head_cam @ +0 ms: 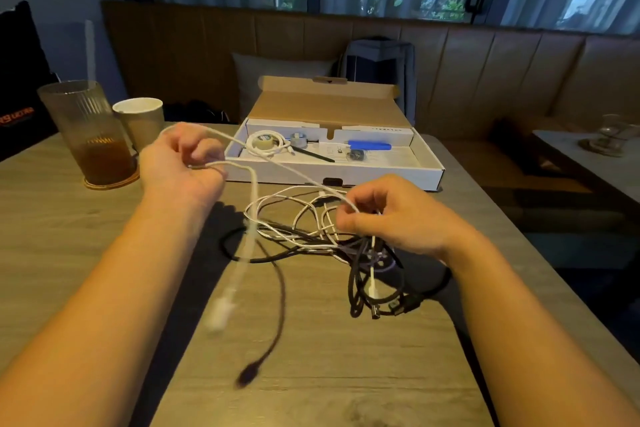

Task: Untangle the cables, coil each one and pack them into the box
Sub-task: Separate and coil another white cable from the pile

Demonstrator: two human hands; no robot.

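A wood-grain table (311,374) with a grey-brown top carries everything here. Toward its far left corner a cork coaster (112,182) lies flat, bearing a ribbed glass tumbler (86,135) partly filled with amber drink; a paper cup (142,121) stands just beside the tumbler, on the table. At the middle of the far edge sits a flat white cardboard box (429,174), lid tipped back and open. In the centre of the table a tangle of cables (311,236) rests on the top, white and black strands crossing one another. Black USB plugs (398,308) lie toward the right edge, and one black lead (277,305) trails toward the near edge.
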